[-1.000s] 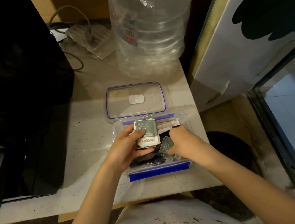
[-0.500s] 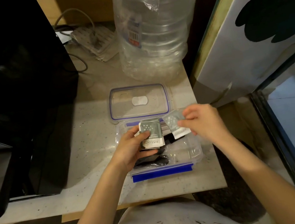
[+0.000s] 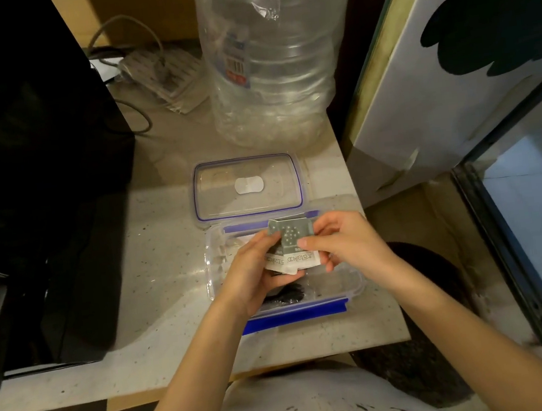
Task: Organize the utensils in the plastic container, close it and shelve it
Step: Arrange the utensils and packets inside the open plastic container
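Note:
A clear plastic container [image 3: 353, 285] with blue clips stands open on the speckled counter. Its clear lid [image 3: 247, 187] with a blue seal lies flat just behind it. Black plastic utensils [image 3: 287, 297] lie in the container's bottom. Above the container, my left hand [image 3: 254, 272] and my right hand [image 3: 346, 244] together hold a small stack of grey-and-white sachets [image 3: 293, 245]. The left hand cups the stack from below and the left. The right hand pinches it from the right with thumb on top.
A large clear water bottle [image 3: 273, 51] stands behind the lid. A black appliance [image 3: 31, 187] fills the left side. A power strip with cables [image 3: 161, 72] lies at the back. A white panel [image 3: 450, 63] and a glass-fronted cabinet [image 3: 538, 223] are to the right.
My right hand lifted one sachet out of the container, then brought it onto the stack in my left hand. Both hands now hold the stack together.

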`<state>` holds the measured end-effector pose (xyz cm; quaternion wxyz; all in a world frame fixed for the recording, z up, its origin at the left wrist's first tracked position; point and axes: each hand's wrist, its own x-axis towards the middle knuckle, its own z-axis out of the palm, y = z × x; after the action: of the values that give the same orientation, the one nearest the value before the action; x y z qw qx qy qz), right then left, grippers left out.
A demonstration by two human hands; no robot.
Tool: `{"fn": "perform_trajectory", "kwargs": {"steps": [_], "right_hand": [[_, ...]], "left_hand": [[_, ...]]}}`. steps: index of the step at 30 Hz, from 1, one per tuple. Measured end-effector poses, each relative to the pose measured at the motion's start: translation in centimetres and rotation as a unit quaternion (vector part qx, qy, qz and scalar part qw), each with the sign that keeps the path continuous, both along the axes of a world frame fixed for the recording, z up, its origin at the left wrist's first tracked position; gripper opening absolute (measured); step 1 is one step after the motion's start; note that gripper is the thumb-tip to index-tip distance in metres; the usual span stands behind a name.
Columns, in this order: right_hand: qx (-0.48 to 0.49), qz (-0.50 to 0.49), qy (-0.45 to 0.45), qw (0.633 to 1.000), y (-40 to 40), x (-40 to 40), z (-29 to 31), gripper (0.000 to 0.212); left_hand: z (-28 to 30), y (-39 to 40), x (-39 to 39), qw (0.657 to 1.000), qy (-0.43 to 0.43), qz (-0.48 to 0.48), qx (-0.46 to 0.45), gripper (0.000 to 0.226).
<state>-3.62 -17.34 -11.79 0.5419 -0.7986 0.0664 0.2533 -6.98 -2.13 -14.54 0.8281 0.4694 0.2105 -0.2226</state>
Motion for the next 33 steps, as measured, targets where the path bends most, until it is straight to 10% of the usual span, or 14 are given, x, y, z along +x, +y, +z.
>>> {"fn": "perform_trajectory", "kwargs": {"steps": [26,33], "right_hand": [[-0.073,0.152,-0.096,0.981,0.7,-0.3,-1.2,0.038],[-0.188,0.272,-0.159,0.930,0.5,-0.4,0.0,0.111]], "left_hand": [[-0.2,-0.8,-0.3,0.998,-0.052,-0.040,0.014,0.024],[-0.4,-0.9,-0.3,0.997,-0.053,-0.038,0.050,0.023]]}}
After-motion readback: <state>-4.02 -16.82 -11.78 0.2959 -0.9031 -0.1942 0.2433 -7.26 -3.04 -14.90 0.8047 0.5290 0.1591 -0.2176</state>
